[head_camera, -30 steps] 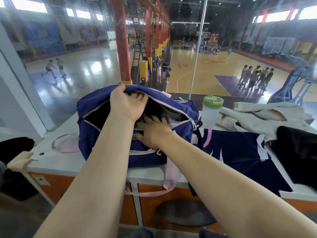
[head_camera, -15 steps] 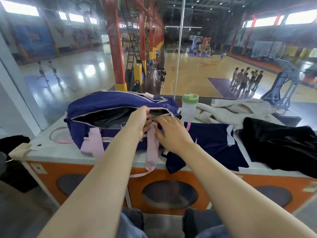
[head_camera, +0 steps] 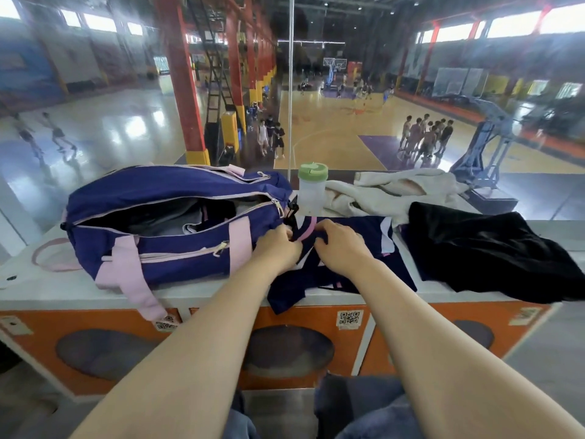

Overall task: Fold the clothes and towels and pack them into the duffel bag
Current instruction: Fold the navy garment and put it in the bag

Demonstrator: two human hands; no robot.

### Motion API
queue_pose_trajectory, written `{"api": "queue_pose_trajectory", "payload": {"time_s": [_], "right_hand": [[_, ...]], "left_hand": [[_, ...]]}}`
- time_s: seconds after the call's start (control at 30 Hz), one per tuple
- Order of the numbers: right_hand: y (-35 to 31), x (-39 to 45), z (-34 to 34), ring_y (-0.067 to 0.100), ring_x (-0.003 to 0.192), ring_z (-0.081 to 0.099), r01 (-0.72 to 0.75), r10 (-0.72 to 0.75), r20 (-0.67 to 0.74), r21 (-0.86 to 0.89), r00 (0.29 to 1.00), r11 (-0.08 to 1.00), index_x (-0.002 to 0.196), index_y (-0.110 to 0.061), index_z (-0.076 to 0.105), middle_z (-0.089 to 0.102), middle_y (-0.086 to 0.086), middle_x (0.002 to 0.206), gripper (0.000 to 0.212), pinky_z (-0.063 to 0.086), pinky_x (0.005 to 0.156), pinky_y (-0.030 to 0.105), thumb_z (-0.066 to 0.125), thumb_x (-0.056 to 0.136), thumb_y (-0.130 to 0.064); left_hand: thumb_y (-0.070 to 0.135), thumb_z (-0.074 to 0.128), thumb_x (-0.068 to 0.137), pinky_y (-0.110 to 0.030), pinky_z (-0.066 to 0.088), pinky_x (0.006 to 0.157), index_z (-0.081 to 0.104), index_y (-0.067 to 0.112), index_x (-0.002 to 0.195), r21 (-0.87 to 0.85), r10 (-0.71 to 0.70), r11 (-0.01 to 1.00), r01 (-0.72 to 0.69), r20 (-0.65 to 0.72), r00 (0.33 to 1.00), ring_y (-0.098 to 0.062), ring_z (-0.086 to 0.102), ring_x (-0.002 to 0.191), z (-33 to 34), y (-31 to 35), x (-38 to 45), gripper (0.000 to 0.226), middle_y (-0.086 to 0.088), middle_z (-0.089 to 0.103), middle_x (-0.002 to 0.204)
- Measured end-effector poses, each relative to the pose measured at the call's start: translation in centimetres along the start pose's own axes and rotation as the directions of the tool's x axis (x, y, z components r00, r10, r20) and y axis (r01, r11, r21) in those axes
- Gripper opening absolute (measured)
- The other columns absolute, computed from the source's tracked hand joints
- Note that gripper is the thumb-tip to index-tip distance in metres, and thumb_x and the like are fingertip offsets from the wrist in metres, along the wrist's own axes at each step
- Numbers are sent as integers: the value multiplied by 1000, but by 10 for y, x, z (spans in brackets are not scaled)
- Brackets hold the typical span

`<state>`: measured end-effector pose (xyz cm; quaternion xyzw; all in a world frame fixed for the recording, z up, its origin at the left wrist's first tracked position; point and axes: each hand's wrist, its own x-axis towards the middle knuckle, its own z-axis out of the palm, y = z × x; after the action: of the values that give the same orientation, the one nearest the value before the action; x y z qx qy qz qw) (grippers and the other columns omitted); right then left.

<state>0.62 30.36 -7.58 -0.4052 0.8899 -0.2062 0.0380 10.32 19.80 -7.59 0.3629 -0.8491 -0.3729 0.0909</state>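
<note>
A glass wall overlooks basketball courts behind the white table (head_camera: 63,289). The unzipped navy duffel bag (head_camera: 177,229) sits left; beside it, both grips, left hand (head_camera: 278,247) and right hand (head_camera: 340,245), pinch the navy jersey (head_camera: 354,274).

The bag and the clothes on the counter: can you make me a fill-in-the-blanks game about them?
1. The duffel bag has its top zipper ____.
2. Both hands, left hand and right hand, are on the ____ garment beside the bag.
3. The bottle has a ____ lid.
4. The black garment lies at the far ____ of the counter.

Missing words: open; navy; green; right
</note>
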Motion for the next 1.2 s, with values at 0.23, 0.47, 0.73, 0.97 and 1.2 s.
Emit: {"api": "queue_pose_trajectory", "payload": {"time_s": [0.23,0.47,0.73,0.97,1.2], "right_hand": [[14,3,6,33,132,43,-112,114,178,-20,977,993,146,-25,37,47,8,145,55,34,109,51,44,96,-46],[13,-2,4,35,146,17,-70,125,316,-180,940,981,154,-28,23,19,6,161,75,14,117,54,49,91,-59],[14,0,2,36,146,16,-69,130,344,-184,930,980,154,-28,23,18,5,161,75,15,118,53,52,91,-56],[12,2,3,36,145,18,-72,134,343,-189,930,979,154,-27,24,21,6,160,75,17,118,53,53,91,-55],[13,3,4,36,146,17,-68,137,342,-205,930,976,154,-28,23,19,6,161,75,19,118,52,53,91,-55]], "left_hand": [[37,46,93,-42,34,108,43,7,141,237,-9,971,40,-130,991,-35,38,134,8,-11,13,57,-13,45,145],[73,29,88,-45,20,116,26,5,151,365,-90,922,126,-113,990,-34,18,146,7,-24,27,92,-13,26,158],[87,24,77,-52,6,117,33,16,149,474,-156,853,220,-171,973,-38,11,146,-6,-47,35,102,-13,17,160],[76,41,82,-40,47,89,52,11,127,347,8,935,70,-218,976,-31,53,115,-1,-39,32,79,-11,57,127],[76,48,80,-33,49,84,52,13,132,479,-2,878,18,-35,999,-27,59,108,4,-17,26,82,-10,61,125]]}}
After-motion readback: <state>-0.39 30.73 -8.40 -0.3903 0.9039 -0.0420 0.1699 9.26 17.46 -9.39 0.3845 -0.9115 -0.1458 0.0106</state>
